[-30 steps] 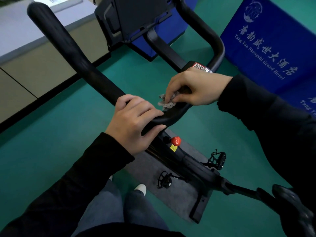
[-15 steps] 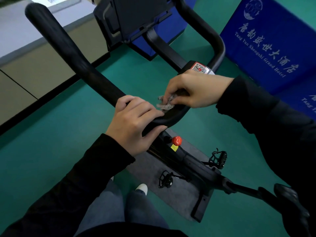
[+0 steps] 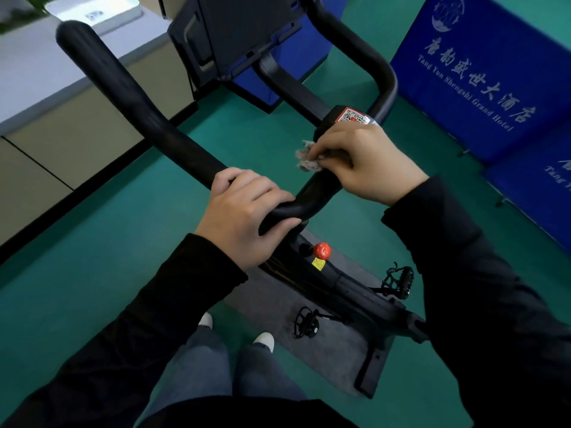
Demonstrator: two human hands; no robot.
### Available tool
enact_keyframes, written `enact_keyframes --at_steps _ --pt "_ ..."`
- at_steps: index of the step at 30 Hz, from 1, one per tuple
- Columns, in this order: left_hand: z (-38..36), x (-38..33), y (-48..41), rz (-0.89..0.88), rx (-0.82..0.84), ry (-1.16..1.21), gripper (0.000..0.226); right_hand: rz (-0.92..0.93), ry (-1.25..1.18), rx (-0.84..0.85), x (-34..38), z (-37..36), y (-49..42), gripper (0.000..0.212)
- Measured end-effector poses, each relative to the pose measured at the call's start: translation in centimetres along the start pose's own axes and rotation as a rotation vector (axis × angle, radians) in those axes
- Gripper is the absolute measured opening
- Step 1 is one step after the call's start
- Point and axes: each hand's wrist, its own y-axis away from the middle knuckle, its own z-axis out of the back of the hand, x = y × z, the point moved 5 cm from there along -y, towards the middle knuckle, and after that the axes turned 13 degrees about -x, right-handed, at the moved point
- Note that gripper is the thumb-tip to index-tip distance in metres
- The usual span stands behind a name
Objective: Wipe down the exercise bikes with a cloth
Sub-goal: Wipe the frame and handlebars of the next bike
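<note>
Black and matte, the handlebar (image 3: 148, 118) is a thick round tube. It runs from a blunt end at the upper left down to a bend in the middle, then loops up and round on the right. The left hand (image 3: 244, 211) grips it at the bend, fingers curled over the top and thumb pressed along the underside. Just beyond the bend, the right hand (image 3: 367, 162) pinches a cloth (image 3: 306, 157) between fingertips and thumb and holds it against the bar. The cloth is small, crumpled and pale grey with a speckled weave, and its ragged edge pokes out to the left of the fingers. Both arms wear plain black sleeves (image 3: 160, 319).

Behind the right hand, a red and white sticker (image 3: 353, 116) with a square code sits on the stem. Above it a flat, dark, angular console (image 3: 244, 29) tilts away. Below the hands the bike (image 3: 355, 291) stretches off as a dark, smooth frame. It carries a glossy red round knob (image 3: 322, 250) with a yellow tag (image 3: 318, 264) just beneath. Two caged black pedals (image 3: 400, 281) stick out to either side. The bike stands on a grey, felt-like mat (image 3: 333, 356) laid on a smooth green floor (image 3: 92, 242).

Blue jeans (image 3: 197, 366) and two white shoe tips (image 3: 264, 339) show beside the mat. A blue banner (image 3: 482, 75) with white lettering stands on the right. A pale counter (image 3: 37, 72) with a white tray (image 3: 95, 10) on it lies on the left.
</note>
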Motion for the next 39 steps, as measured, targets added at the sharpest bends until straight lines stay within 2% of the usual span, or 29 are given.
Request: enact_keyframes --at_steps 8,11,18,25,33,39 --pt "0.8 -0.7 -0.4 -0.008 -0.007 -0.050 0.033 -0.310 -0.244 -0.410 -0.3 2.2 4.4 0.017" --pt "1.3 -0.8 -0.3 -0.018 -0.046 -0.098 0.032 -0.381 -0.319 -0.486 -0.5 2.8 5.4 0.017" --pt "3.3 -0.9 1.9 0.041 -0.090 -0.172 0.031 -0.308 -0.395 -0.450 2.2 2.0 5.4 0.017" --pt "5.7 0.3 4.6 0.108 -0.066 -0.252 0.033 -0.204 -0.480 -0.432 6.3 1.3 5.3 0.017" --pt "9.8 1.7 11.0 0.278 0.089 -0.317 0.043 -0.131 -0.580 -0.386 12.4 -1.4 6.8 0.016" --pt "14.6 1.7 20.2 0.524 0.224 -0.353 0.057 -0.068 -0.678 -0.173 19.7 -6.2 10.4 0.019"
